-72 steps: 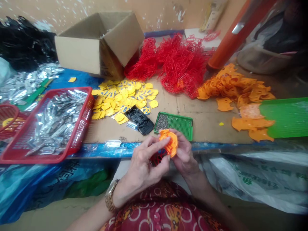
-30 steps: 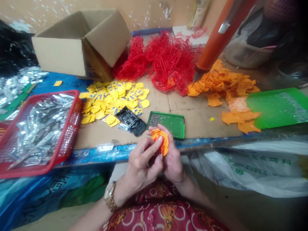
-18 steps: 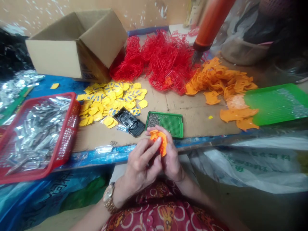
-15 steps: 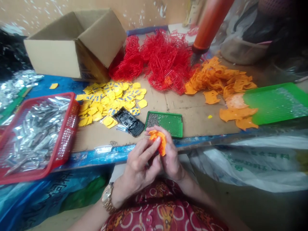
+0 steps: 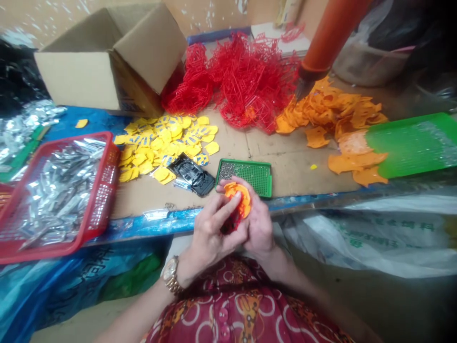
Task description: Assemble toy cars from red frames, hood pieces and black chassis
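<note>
More red plastic (image 5: 233, 223) visible beside orange piece (image 5: 245, 206)

Held orange part (image 5: 245, 205): smooth plastic, slight sheen. Worktop (image 5: 282, 162): matt cardboard, glossy blue film (image 5: 182, 225) along front edge. Near that edge, green tray (image 5: 255, 178) plastic, bits (image 5: 226, 170) inside metallic-looking. Towards back edge, box (image 5: 78, 78) matt cardboard.

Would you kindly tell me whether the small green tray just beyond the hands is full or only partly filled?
The green tray is partly filled: small grey pieces gather toward its left, its grid showing elsewhere.
</note>
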The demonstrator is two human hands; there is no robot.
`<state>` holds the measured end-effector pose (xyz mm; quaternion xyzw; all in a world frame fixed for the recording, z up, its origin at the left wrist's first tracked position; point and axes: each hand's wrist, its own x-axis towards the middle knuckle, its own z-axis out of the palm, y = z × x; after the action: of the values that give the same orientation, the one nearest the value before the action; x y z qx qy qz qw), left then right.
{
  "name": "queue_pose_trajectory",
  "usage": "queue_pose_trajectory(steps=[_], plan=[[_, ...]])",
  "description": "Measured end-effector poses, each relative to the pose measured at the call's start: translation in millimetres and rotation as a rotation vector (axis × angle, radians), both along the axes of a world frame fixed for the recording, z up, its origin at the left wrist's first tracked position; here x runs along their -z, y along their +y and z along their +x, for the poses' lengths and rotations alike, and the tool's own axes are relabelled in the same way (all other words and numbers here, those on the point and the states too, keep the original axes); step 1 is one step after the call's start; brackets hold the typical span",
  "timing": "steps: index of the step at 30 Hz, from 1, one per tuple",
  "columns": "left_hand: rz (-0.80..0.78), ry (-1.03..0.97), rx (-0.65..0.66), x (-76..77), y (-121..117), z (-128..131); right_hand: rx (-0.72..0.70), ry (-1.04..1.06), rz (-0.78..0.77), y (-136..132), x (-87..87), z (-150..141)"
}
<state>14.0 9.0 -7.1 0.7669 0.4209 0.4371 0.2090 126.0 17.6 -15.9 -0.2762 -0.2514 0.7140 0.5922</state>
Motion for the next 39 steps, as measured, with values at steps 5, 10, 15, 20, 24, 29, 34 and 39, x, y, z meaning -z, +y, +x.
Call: queue_pose_trajectory(steps=[5, 10, 15, 20, 24, 29, 34, 39], plan=[[-0.045, -0.002, -0.034, 3.2, -0.5, 1.2, 0.004, 0.088, -0.037, -0.4, 0.4, -1.3], [-0.077, 0.035, -0.073, 2.5, -2.2, 4.5, 0.025, 0.094, -0.090, 0.3, -0.5, -1.3], [-0.037, 0.046, -0.087, 3.8, -2.6, 5.8, 0.016, 0.088, -0.058, -1.1, 2.7, -0.4], [-0.094, 0.001, -0.072, 6.0, -3.8, 5.7, 0.012, 0.071, -0.046, -1.8, 2.2, 0.4], [-0.146, -0.042, -0.042, 6.1, -3.8, 4.5, 0.007, 0.061, -0.055, -2.6, -0.6, -0.1], [-0.151, -0.044, -0.012, 2.6, -2.8, 4.4, 0.001, 0.025, -0.059, -4.8, -3.4, 0.7], [-0.175, -0.047, 0.013, -2.1, -3.9, 5.5, 0.001, -0.036, -0.050, -5.7, -6.4, 2.4], [-0.188, 0.037, 0.015, -5.4, -6.2, 4.5, 0.009, -0.033, -0.052, -6.6, -7.6, 2.9]])
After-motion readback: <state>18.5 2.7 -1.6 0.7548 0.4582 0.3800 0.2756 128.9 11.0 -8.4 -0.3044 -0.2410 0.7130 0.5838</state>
